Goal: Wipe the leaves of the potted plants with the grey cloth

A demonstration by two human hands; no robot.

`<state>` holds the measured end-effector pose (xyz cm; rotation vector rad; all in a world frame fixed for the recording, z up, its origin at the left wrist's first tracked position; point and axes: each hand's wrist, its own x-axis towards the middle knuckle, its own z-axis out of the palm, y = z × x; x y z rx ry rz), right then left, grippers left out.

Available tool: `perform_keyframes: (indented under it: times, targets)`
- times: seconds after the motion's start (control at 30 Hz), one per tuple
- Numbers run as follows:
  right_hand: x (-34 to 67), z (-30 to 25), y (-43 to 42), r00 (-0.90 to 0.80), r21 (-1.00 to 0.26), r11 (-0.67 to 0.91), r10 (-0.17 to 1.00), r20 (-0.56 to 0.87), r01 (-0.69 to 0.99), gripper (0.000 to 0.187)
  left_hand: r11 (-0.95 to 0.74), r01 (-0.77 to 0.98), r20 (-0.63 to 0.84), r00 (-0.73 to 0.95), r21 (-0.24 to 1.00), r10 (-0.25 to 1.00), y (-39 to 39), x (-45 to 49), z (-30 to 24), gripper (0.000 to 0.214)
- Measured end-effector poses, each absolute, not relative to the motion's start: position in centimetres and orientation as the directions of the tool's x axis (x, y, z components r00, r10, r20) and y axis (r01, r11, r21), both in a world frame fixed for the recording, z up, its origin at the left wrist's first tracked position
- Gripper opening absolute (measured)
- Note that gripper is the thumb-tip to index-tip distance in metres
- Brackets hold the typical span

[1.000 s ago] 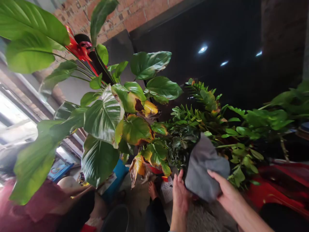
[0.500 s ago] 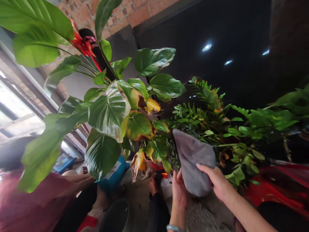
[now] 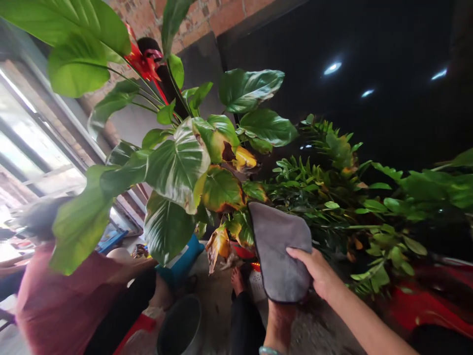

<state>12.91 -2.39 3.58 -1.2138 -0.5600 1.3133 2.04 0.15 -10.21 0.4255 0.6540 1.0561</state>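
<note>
R hand (image 3: 318, 271) pinches grey cloth (image 3: 283, 251); L hand (image 3: 281, 315) fingers hidden, can't tell. Careless swing cd tear nearby yellowing leaf (image 3: 245, 232).

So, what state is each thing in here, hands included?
Gray cloth: spread, fairly smooth, held up.
Right hand: closed on the cloth's right side, thumb in front.
Left hand: mostly hidden behind the cloth; grip unclear.
Big-leaved plant: green, with some leaves yellowed and brown-edged.
Red ribbon: tied to the dark pole.
Bucket: open-topped; contents unclear.
</note>
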Motion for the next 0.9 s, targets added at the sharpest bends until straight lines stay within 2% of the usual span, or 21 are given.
perform_keyframes:
  times: [0.1, 0.2, 0.3, 0.43, 0.5, 0.57, 0.63, 0.77, 0.83, 0.9]
  targets:
    - [14.7, -0.5, -3.9, 0.325, -0.881, -0.254, 0.859, -0.395, -0.398, 0.027, 0.474, -0.697, -0.297, 0.369, 0.538, 0.880, -0.1, 2.4, -9.2, 0.053]
    - [16.8, -4.6, -7.9, 0.379, -0.873, -0.379, 0.793, -0.478, -0.307, 0.028, 0.493, -0.736, -0.325, 0.376, 0.464, 0.868, -0.4, 2.5, -8.6, 0.055]
    - [17.9, -4.9, -10.5, 0.386, -0.874, -0.422, 0.785, -0.485, -0.239, 0.028, 0.525, -0.724, -0.391, 0.369, 0.448, 0.843, -0.5, 2.8, -8.7, 0.053]
    - [17.2, 0.0, -8.2, 0.318, -0.903, -0.281, 0.867, -0.384, -0.325, 0.036, 0.586, -0.674, -0.387, 0.444, 0.450, 0.808, -0.9, 3.5, -9.3, 0.049]
    - [16.5, 2.1, -5.7, 0.324, -0.913, -0.157, 0.901, -0.288, -0.375, 0.036, 0.569, -0.684, -0.385, 0.424, 0.456, 0.819, -1.1, 3.6, -9.1, 0.043]
    - [16.0, 2.5, -3.8, 0.374, -0.928, -0.102, 0.895, -0.243, -0.357, 0.032, 0.553, -0.696, -0.392, 0.401, 0.457, 0.828, -1.2, 3.6, -8.8, 0.043]
    - [15.6, 1.1, -3.5, 0.376, -0.941, -0.167, 0.885, -0.275, -0.294, 0.028, 0.541, -0.703, -0.381, 0.393, 0.462, 0.837, -1.0, 3.3, -8.5, 0.049]
    - [15.6, -3.6, -7.4, 0.230, -0.902, -0.392, 0.875, -0.426, -0.179, 0.024, 0.534, -0.720, -0.469, 0.321, 0.444, 0.823, -0.5, 2.7, -8.9, 0.054]
    - [16.4, -4.4, -9.5, 0.236, -0.885, -0.431, 0.855, -0.463, -0.175, 0.026, 0.494, -0.744, -0.493, 0.254, 0.451, 0.832, -0.4, 2.6, -9.5, 0.049]
    - [17.8, -3.4, -10.2, 0.252, -0.868, -0.433, 0.836, -0.487, -0.242, 0.032, 0.462, -0.756, -0.460, 0.240, 0.464, 0.855, -0.3, 2.7, -9.8, 0.047]
